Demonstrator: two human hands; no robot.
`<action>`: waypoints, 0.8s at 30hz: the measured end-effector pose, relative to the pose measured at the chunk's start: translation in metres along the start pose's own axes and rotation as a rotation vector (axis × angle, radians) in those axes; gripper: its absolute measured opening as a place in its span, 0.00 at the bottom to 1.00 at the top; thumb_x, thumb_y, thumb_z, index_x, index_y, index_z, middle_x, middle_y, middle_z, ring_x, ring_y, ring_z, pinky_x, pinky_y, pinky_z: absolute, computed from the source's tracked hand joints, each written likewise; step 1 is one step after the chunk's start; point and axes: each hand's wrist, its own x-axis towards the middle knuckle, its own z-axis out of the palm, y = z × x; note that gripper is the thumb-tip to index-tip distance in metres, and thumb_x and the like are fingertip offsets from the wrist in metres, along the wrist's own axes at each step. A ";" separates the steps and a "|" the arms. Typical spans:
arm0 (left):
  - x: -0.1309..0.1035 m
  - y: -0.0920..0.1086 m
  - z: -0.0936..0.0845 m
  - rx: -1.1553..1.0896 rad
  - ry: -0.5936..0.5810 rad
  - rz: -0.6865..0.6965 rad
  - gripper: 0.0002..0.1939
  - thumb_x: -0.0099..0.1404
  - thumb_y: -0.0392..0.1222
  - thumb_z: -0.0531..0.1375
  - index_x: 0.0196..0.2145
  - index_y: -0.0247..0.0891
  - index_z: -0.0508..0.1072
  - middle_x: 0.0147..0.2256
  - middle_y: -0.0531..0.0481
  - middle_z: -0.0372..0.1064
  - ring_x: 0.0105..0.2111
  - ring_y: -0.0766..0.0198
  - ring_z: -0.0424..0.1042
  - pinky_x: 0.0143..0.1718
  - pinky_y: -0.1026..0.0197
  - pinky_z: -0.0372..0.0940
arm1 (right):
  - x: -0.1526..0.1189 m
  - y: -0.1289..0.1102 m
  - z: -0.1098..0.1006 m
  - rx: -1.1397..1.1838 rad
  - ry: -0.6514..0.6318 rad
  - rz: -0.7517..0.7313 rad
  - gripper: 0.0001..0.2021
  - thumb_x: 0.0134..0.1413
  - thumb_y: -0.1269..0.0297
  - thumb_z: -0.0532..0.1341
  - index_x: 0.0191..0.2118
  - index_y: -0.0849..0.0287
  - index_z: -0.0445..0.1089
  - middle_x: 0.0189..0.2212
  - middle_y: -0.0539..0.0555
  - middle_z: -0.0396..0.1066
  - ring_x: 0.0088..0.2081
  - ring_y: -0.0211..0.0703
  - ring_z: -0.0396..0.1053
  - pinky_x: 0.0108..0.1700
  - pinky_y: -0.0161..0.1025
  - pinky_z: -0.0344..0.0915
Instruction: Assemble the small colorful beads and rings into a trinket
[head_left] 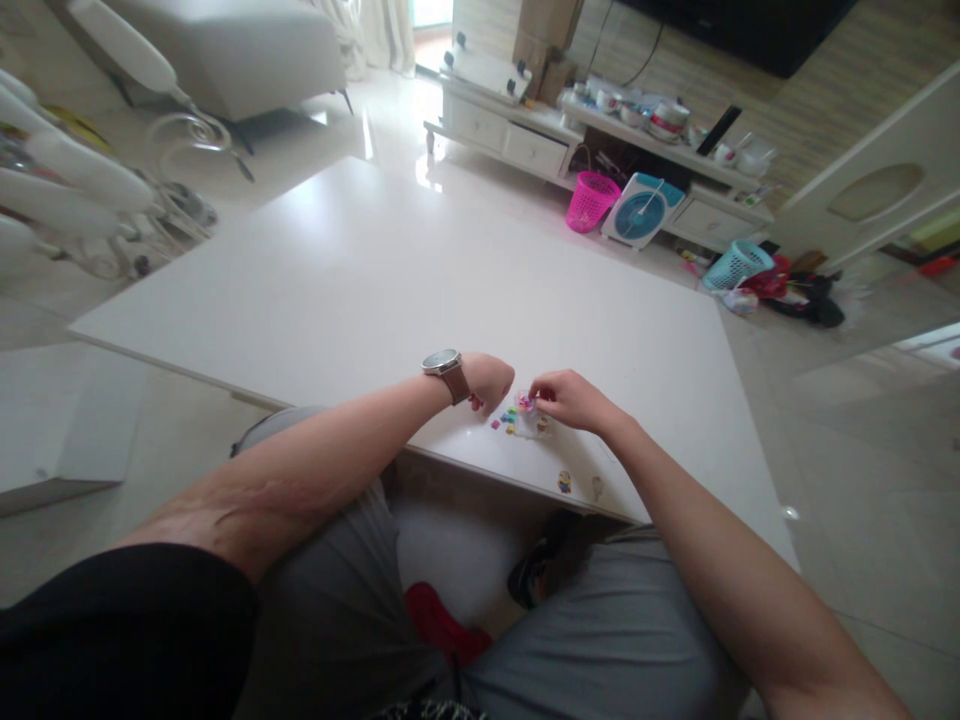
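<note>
My left hand (491, 383), with a brown-strapped watch (444, 364) at the wrist, is bent down over the white table (450, 270). Its fingers are curled; what they hold, if anything, is hidden. My right hand (571, 399) has its fingers pinched at the top of a small clear container (528, 418), where pink bits show; I cannot make out what is between the fingertips. Several tiny coloured pieces (510, 417) lie between my left hand and the container. Nearer the front edge are a small yellow-and-blue cartoon figure (564, 482) and a small pale piece (597, 487).
White chairs with scrolled metal (97, 170) stand at the left. Beyond the table are a low white cabinet (536, 150), a pink basket (592, 202), a blue-and-white fan (641, 212) and a light blue basket (739, 265). My knees are under the front edge.
</note>
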 end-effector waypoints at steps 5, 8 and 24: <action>-0.009 0.006 -0.005 0.008 0.004 -0.046 0.12 0.42 0.31 0.67 0.29 0.36 0.82 0.18 0.48 0.73 0.28 0.57 0.75 0.37 0.60 0.69 | 0.000 -0.018 0.005 0.005 0.017 -0.171 0.04 0.53 0.70 0.63 0.33 0.61 0.77 0.30 0.53 0.72 0.32 0.38 0.66 0.36 0.34 0.59; -0.008 0.005 -0.006 0.026 0.030 -0.051 0.10 0.42 0.31 0.68 0.27 0.34 0.82 0.19 0.48 0.73 0.26 0.58 0.74 0.36 0.59 0.69 | 0.001 -0.032 0.014 -0.030 0.010 -0.307 0.05 0.55 0.65 0.65 0.34 0.60 0.77 0.36 0.57 0.73 0.39 0.43 0.68 0.42 0.38 0.62; -0.003 -0.002 -0.002 0.072 0.076 -0.034 0.07 0.43 0.32 0.68 0.25 0.36 0.81 0.23 0.46 0.76 0.29 0.56 0.76 0.38 0.58 0.69 | 0.006 -0.051 0.033 -0.128 -0.022 -0.365 0.08 0.57 0.75 0.60 0.35 0.59 0.76 0.48 0.58 0.74 0.52 0.47 0.68 0.53 0.41 0.64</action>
